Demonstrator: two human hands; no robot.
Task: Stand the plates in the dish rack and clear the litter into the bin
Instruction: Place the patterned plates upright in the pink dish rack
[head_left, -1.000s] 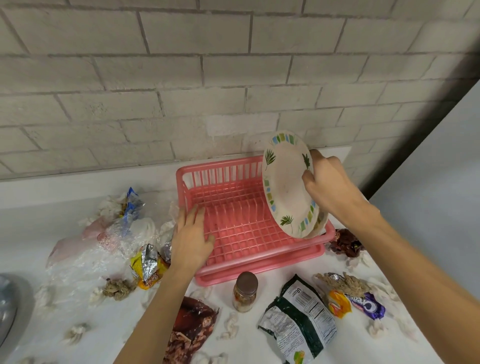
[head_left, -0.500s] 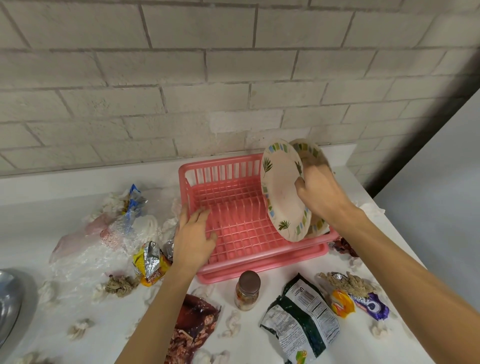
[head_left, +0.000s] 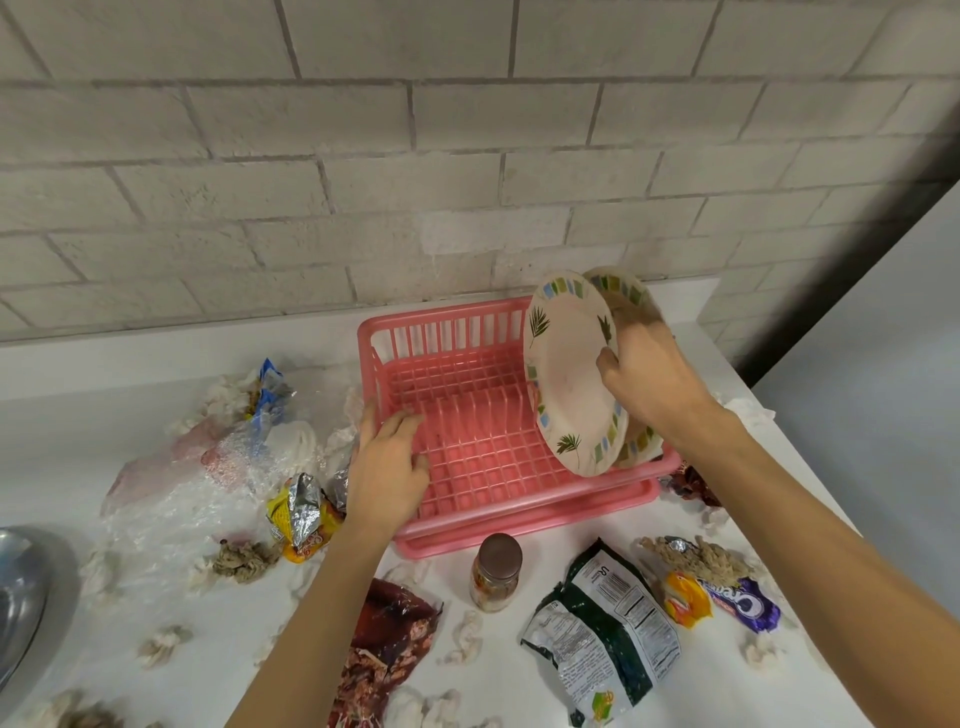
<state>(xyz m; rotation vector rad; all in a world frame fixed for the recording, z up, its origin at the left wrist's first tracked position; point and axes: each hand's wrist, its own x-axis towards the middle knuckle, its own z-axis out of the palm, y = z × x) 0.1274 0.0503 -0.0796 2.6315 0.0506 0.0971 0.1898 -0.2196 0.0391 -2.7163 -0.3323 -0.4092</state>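
A pink dish rack (head_left: 467, 415) stands on the white counter against the brick wall. At its right end two cream plates with leaf and square patterns stand tilted on edge: the front plate (head_left: 569, 384) and a second plate (head_left: 626, 296) behind it. My right hand (head_left: 649, 374) grips between them, fingers over the front plate's rim. My left hand (head_left: 387, 467) rests flat on the rack's front left corner, fingers apart, holding nothing. Litter lies around: a green-and-white packet (head_left: 608, 629), a dark red packet (head_left: 384, 654), a foil wrapper (head_left: 301, 514).
A small jar with a brown lid (head_left: 496, 571) stands in front of the rack. Crumpled clear plastic (head_left: 208, 467), a purple wrapper (head_left: 743, 603) and several tissue wads are scattered about. A metal bowl (head_left: 15, 597) sits at the left edge. The counter ends at the right.
My right hand brought the plates down and back into the rack's right end; the rear plate now shows behind the front one. My left hand stayed on the rack.
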